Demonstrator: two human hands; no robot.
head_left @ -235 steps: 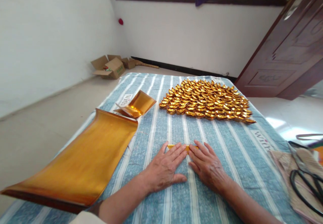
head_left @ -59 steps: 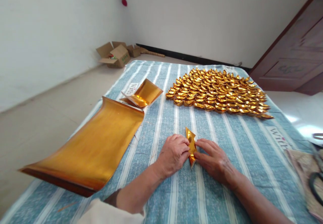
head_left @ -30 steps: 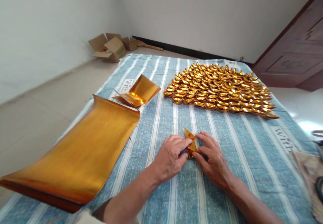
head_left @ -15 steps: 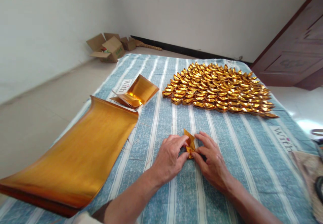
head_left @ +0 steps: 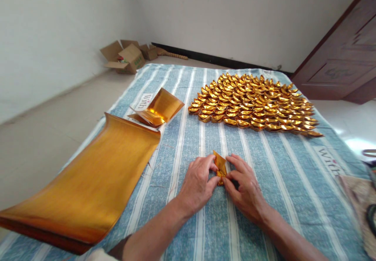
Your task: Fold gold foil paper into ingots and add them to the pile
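Observation:
Between my hands, on the striped cloth, is a small piece of folded gold foil paper (head_left: pixel 221 164), with one pointed end sticking up away from me. My left hand (head_left: pixel 198 180) grips its left side, thumb low and fingers higher up. From the right, my right hand (head_left: pixel 245 182) presses the lower end with its thumb, its fingers along the paper's right edge. Part of the paper is hidden by the fingertips. Farther off stand rows of finished gold paper ingots (head_left: pixel 249 104), packed close together.
A large stack of gold foil sheets (head_left: pixel 88 178) lies at the left, with smaller gold squares (head_left: pixel 164 106) beyond it. Blue-and-white striped cloth (head_left: pixel 188 143) covers the table. Open cardboard boxes (head_left: pixel 126 57) stand on the floor behind. A dark round object (head_left: pixel 371 216) is at the right edge.
Both hands stay at nearly the same spot on the folded paper. The left fingers have shifted slightly, showing more of its upper part, and the lower end looks flatter.

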